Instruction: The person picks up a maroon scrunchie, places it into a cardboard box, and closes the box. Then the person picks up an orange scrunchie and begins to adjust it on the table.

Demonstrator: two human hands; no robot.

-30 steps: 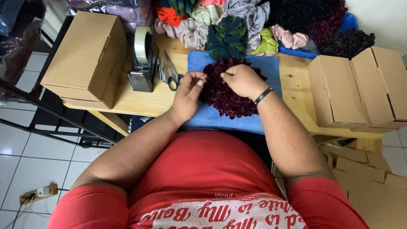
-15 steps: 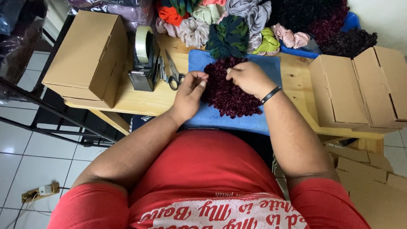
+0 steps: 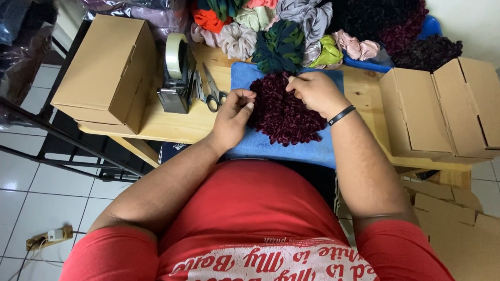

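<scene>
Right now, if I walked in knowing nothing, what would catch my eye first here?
Probably the dark maroon ruffled pile on the blue cloth at the middle of the wooden table, with the left hand at its left edge and the right hand on its top. Behind it lies a bright heap of scrunchies in many colours. Brown cardboard boxes flank both ends of the table.
</scene>
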